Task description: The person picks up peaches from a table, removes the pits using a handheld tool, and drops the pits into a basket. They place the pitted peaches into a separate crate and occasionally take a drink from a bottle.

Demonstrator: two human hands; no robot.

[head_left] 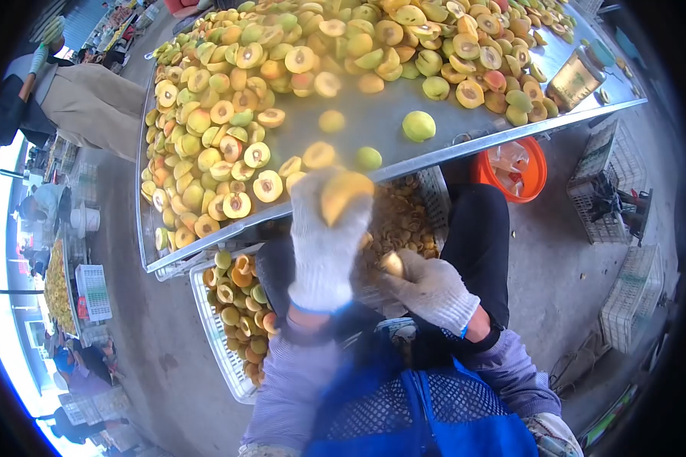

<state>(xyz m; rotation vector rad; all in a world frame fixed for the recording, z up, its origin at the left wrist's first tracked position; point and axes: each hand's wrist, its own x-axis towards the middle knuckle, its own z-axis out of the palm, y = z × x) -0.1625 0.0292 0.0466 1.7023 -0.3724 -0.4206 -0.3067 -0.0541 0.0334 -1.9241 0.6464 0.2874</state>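
My left hand (320, 240), in a white knit glove and smeared by motion, is raised at the table's front edge. Its fingers are closed on a yellow-orange peach half (344, 196). Lower and to the right, my gloved right hand (428, 288) is curled over the crate of pits. A small pale, rounded piece (392, 264) shows at its fingertips; I cannot make out what it is. Beneath my hands, between my knees, a crate holds many brown peach pits (408, 217). Halved peaches (236, 204) lie along the metal table (389, 114), some with the pit still in.
A white crate (208, 324) of peach halves stands left of my legs. Right of my knee is an orange bucket (540, 169) with plastic inside. A clear container (575, 82) rests on the table's right end. Stacked crates (604, 171) stand farther right. Another person's legs (91, 99) are at upper left.
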